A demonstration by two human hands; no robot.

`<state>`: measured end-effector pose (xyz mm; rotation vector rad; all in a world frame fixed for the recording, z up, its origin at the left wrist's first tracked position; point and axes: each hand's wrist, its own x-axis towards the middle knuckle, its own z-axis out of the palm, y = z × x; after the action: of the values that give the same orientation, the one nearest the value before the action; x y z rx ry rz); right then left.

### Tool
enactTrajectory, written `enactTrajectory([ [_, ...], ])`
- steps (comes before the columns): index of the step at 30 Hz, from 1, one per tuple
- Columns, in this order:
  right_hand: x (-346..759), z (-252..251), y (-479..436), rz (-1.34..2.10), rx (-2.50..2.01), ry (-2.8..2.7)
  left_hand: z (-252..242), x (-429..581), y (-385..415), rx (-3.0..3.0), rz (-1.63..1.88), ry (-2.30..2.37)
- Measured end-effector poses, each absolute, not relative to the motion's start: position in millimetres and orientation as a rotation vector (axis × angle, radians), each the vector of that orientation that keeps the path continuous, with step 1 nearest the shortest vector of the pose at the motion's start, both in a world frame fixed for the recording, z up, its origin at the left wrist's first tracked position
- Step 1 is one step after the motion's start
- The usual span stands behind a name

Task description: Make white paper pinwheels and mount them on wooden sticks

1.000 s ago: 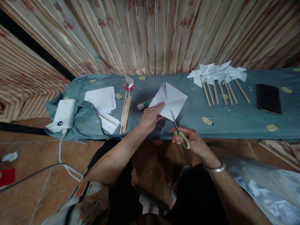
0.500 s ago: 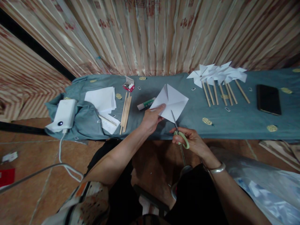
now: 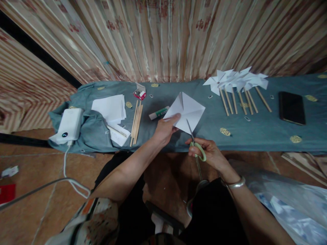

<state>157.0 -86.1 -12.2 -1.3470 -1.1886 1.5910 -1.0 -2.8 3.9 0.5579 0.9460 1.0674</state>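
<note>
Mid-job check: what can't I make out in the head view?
Head view:
Left hand: some fingertips hidden beneath the white paper.
Glue stick: label print too small to read.
Pinwheels: some vanes hidden where they overlap.
Translucent plastic: cut off by the right edge.

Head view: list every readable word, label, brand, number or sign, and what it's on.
No text is legible.
Glue stick: label print, too small.
White power bank: mark on round dark display, unreadable.
Red box: print, too small.
Paper slip: faint marks, possibly writing, unreadable.
Tablecloth: small printed rectangles, unreadable.
Paper square, scissors: none visible.
</note>
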Motion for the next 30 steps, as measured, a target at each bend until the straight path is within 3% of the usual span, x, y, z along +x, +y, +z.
enactTrajectory([
  [30,155.1,-15.6,-84.9,1.546,-1.356,-1.120,3.3,0.7,-4.5,0.534,1.051,0.955],
])
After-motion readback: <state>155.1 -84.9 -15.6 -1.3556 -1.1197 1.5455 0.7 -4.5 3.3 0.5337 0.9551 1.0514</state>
